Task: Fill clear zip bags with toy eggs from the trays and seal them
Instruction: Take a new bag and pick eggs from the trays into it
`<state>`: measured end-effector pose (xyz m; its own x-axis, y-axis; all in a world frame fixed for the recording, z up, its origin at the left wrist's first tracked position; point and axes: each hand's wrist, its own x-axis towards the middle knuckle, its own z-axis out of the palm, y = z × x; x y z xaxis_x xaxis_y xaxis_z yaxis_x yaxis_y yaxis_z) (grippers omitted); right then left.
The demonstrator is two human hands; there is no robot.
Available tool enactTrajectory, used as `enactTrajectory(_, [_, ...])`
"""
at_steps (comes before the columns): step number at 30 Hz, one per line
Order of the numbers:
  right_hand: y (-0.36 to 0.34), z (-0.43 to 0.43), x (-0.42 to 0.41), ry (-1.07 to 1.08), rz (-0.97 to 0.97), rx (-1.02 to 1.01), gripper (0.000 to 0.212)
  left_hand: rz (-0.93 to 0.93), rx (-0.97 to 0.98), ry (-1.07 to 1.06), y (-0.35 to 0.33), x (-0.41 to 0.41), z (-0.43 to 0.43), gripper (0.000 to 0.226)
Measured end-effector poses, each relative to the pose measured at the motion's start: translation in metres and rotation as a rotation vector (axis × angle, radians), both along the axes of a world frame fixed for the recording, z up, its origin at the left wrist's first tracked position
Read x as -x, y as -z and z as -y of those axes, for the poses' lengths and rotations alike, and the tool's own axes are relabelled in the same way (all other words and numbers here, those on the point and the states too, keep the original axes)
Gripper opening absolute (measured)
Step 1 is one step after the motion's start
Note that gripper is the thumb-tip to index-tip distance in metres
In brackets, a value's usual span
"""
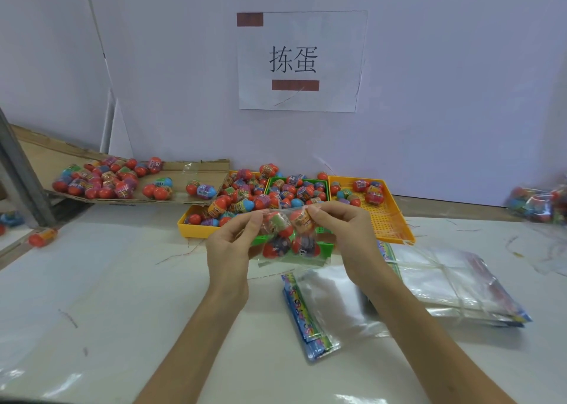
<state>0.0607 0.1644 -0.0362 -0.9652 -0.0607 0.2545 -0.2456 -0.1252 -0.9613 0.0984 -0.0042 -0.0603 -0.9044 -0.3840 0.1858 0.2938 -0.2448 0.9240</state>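
Observation:
A clear zip bag (pixel 288 237) holding several toy eggs hangs above the table in front of the trays. My left hand (pixel 236 244) pinches its top left edge and my right hand (pixel 343 228) pinches its top right edge. Behind it stand a yellow tray (pixel 196 228) on the left, a green tray (pixel 302 188) in the middle and a yellow tray (pixel 389 219) on the right, all with red, blue and green toy eggs. The bag's strip lies between my fingertips; whether it is sealed I cannot tell.
Stacks of empty clear bags (pixel 445 284) with coloured headers lie at the right, one loose stack (pixel 316 308) under my right forearm. A cardboard sheet (pixel 129 185) at the back left carries more eggs. Filled bags (pixel 540 204) sit at the far right. One egg (pixel 43 237) lies at the left edge.

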Motion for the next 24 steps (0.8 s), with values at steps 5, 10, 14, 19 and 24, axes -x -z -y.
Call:
enactTrajectory(5, [0.002,-0.006,0.000,-0.043,-0.296,-0.522,0.034,-0.102,0.275,-0.080,0.002,-0.001,0.002,0.018])
enactTrajectory(10, [-0.003,-0.003,-0.005,-0.213,-0.289,-0.455,0.013,-0.176,0.501,0.056,0.004,-0.005,-0.006,0.015])
enactTrajectory(14, [-0.005,-0.007,-0.002,-0.089,-0.177,-0.249,0.010,-0.081,0.249,0.103,0.002,-0.003,-0.002,0.033])
enactTrajectory(19, [-0.007,-0.015,0.003,0.087,-0.146,-0.192,0.009,-0.107,0.296,0.170,0.002,-0.004,-0.004,0.022])
enactTrajectory(24, [-0.005,-0.008,0.001,0.113,-0.182,-0.203,0.014,-0.096,0.281,0.057,0.003,-0.002,0.000,0.010])
